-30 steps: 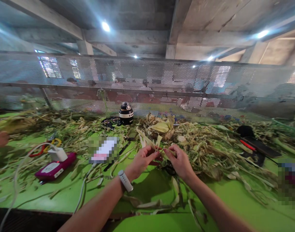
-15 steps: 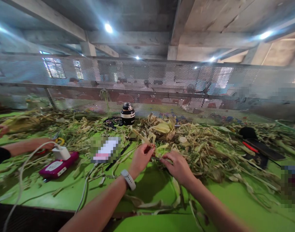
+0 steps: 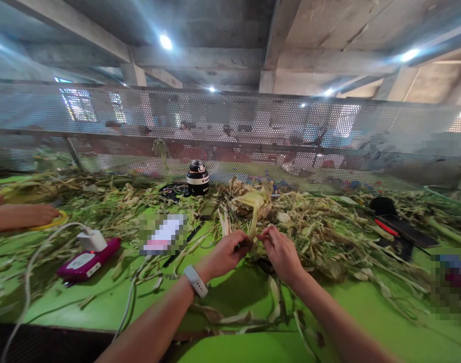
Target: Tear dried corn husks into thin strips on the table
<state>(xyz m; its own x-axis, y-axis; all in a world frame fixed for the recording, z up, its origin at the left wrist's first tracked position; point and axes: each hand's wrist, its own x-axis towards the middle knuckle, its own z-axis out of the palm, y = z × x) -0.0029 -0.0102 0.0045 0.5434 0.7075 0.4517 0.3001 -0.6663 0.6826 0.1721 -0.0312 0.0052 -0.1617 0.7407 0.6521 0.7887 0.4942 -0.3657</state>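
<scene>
My left hand (image 3: 232, 250), with a pale watch band at the wrist, has its fingers closed on the lower end of a withered pale-yellow leaf (image 3: 256, 205). Pinched fingers of my right hand (image 3: 279, 250) meet the same leaf from the other side, close to the left fingertips. The leaf's wide part rises beyond my hands over a heap of dried leaves and stems (image 3: 309, 237). My fingers partly hide the gripped end. A pale narrow strip (image 3: 225, 222) stands just beyond my left hand.
On the green table (image 3: 230, 302) are a magenta power strip (image 3: 89, 259) with a white charger (image 3: 92, 241), a blurred phone (image 3: 163, 234) and a black-and-white bottle (image 3: 197, 179). Another person's hand (image 3: 30, 216) touches a yellow handle at left. Perforated metal panels (image 3: 230, 136) stand behind.
Both hands have shifted slightly, and the wide pale leaf now runs down into my fingers. The strip formerly at my left fingers is beyond them. The other person's hand has moved left.
</scene>
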